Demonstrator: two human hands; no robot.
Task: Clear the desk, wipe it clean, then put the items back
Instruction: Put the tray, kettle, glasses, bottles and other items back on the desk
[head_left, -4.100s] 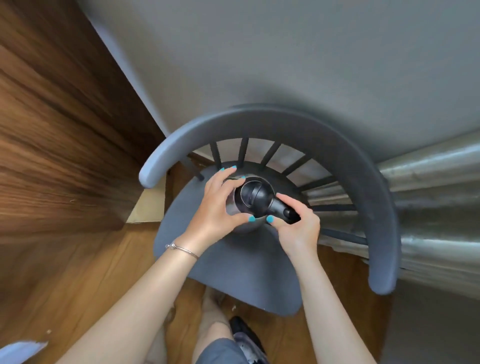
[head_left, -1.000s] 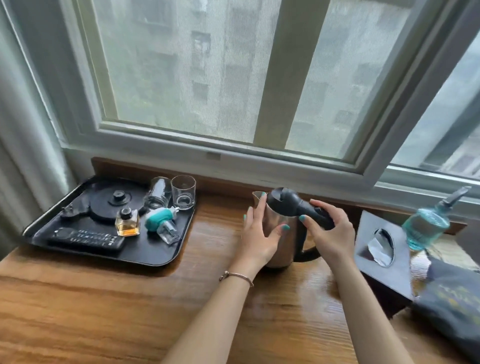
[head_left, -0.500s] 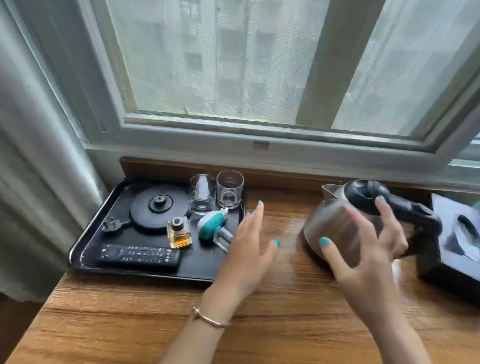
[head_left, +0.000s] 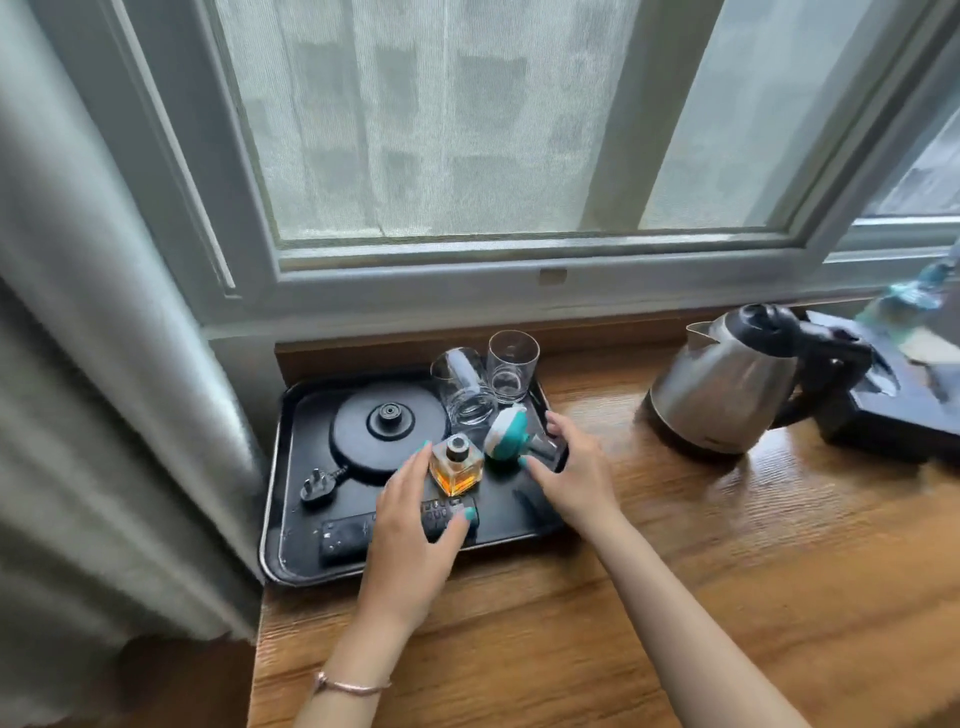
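A black tray sits at the left end of the wooden desk. It holds a round kettle base with its plug, two glasses, a square perfume bottle, a teal-and-white device and a black remote. My left hand hovers over the remote with fingers spread, its index tip beside the perfume bottle. My right hand is at the tray's right edge, thumb and fingers either side of the device's clear end. The steel kettle stands alone on the desk to the right.
A dark tissue box and a blue bottle are at the far right, blurred. A grey curtain hangs just left of the tray. The window sill and a wooden ledge run behind everything.
Both hands carried the kettle from the chair, set it on the desk and let go. They have since moved left and now reach over the tray.
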